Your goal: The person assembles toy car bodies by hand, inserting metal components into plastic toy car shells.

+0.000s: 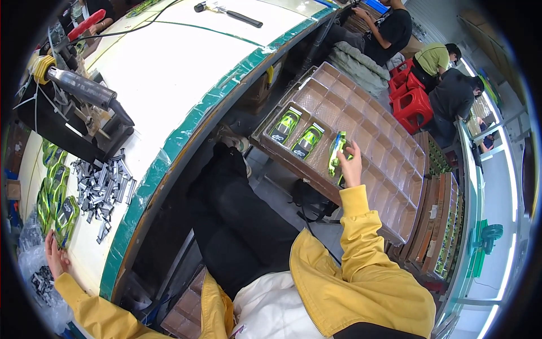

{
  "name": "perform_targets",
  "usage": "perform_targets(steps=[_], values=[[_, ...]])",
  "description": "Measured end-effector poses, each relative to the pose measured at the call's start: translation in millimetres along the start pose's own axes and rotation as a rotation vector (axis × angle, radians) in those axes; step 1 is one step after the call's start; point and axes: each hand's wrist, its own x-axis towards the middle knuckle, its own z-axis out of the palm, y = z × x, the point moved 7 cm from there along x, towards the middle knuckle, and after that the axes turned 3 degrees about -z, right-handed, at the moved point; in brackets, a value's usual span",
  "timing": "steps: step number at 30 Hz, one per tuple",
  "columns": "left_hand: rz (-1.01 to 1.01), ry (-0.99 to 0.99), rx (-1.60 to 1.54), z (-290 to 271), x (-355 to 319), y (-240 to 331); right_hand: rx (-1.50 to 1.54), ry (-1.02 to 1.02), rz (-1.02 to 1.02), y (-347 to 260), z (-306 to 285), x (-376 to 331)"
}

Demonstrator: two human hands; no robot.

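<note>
My right hand is closed on a green toy car, which it holds on edge over a compartment of the brown divided tray. Two more green and black toy cars, one and another, lie in neighbouring compartments to the left. Over at the far left, my left hand is at the bench edge with its fingers apart. Its fingertips reach the near end of a green car body, part of a pile of such bodies.
Small grey and black parts are heaped on the white bench beside a metal bench tool. A hammer lies farther back. Stacked trays stand right; red stools and several people are beyond.
</note>
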Motion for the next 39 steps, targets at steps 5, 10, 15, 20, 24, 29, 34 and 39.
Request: perform_targets(steps=[5,10,15,20,24,29,34,39], values=[[-0.007,0.001,0.045,-4,0,-2,1.126,-0.252,0.363,2,19,-10],[0.021,0.010,0.036,0,1,0,1.152,-0.165,0.501,38,39,-8],[-0.001,-0.002,0.022,-2,0,-2,1.059,-0.152,0.656,41,43,-4],[-0.009,0.010,0.015,-1,0,-1,0.798,-0.256,0.562,30,54,-1],[-0.007,0.030,0.036,4,-6,5,0.721,-0.137,0.541,24,48,-4],[0.062,0.069,-0.007,16,-20,24,1.092,-0.212,0.583,31,42,-5],[0.194,0.369,0.326,-10,-25,38,1.169,-0.243,0.380,-26,12,-16],[0.832,0.858,0.259,38,-167,119,1.242,-0.356,0.356,-116,12,-47]])
